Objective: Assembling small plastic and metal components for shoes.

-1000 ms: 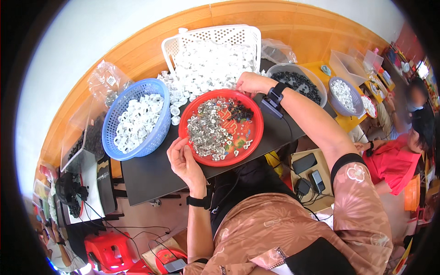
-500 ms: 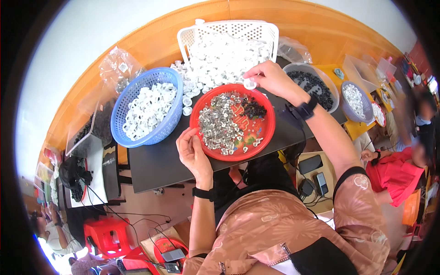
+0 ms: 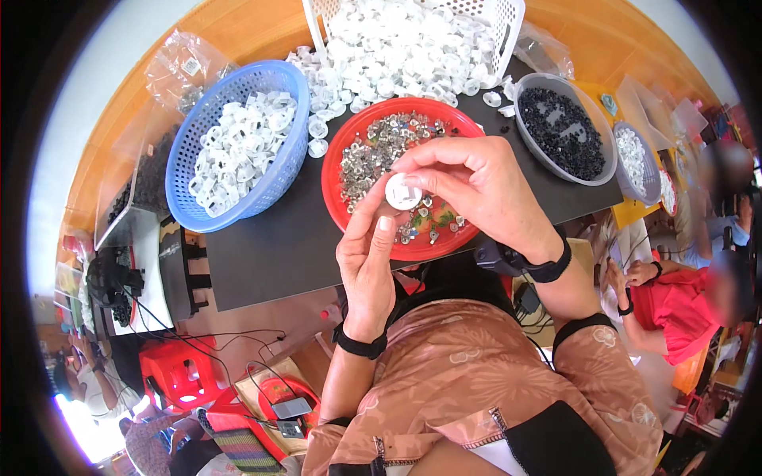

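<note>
In front of my chest, above the red plate [image 3: 333,218], a small white round plastic part [image 3: 403,192] is held between both hands. My right hand [image 3: 488,186] pinches it from the right, thumb against its face. From the lower left, the fingers of my left hand [image 3: 367,262] close about its edge, the left thumb just below it. Many small shiny clear and silvery pieces [image 3: 361,170] lie on the plate beneath, partly hidden by my hands. A blue perforated basket [image 3: 178,190] with similar white parts [image 3: 242,151] stands on the left.
Behind the plate, loose white parts [image 3: 405,55] heap up around a white perforated basket [image 3: 512,36]. A clear tub [image 3: 607,159] of small black pieces stands right on the dark table [image 3: 262,266]. A person in red [image 3: 683,309] sits at right; a red stool [image 3: 178,369] is lower left.
My right hand has come from the plate's far right edge toward my chest with the white part. My left hand has moved right and up to meet it. The view has shifted.
</note>
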Tool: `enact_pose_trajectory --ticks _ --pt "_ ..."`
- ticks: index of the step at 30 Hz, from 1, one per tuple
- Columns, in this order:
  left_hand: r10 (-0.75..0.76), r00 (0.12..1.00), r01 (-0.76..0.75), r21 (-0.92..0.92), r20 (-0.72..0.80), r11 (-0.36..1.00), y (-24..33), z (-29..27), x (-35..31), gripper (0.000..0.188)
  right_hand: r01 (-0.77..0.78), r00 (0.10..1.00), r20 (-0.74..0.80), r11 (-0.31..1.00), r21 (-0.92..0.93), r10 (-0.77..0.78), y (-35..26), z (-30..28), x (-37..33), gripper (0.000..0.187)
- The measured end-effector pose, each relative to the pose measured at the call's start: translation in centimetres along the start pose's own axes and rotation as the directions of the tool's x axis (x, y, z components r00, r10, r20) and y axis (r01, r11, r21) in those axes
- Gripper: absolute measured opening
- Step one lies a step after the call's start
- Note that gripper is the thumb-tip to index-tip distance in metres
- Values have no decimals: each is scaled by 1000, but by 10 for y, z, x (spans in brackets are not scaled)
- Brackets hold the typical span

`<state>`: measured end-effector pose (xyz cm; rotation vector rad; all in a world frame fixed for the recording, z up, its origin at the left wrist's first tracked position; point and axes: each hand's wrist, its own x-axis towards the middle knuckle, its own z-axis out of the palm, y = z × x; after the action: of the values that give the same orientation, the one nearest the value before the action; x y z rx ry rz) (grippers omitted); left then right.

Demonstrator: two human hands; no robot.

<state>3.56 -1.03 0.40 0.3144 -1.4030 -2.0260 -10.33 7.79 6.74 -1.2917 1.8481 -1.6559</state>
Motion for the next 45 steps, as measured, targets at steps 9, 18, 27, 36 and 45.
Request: enact_pose_trajectory --ticks 9,18,27,36,45 --pt "-124 992 119 -211 -8 970 -9 0 11 39 -67 995 -76 996 56 72 19 9 -1 12" --pt "-147 989 144 -95 -23 985 -10 1 16 38 -183 964 -139 946 268 225 31 9 -1 12" --pt "-148 988 149 20 -43 989 -13 0 20 38 -243 956 -93 931 273 277 32 6 0 11" --pt "-156 988 156 35 -15 987 -13 4 20 39 -277 956 -29 926 255 293 31 0 -2 12" --pt "-197 978 185 -158 -63 970 -4 11 20 42 -187 977 -97 982 19 188 36 -17 -11 9"
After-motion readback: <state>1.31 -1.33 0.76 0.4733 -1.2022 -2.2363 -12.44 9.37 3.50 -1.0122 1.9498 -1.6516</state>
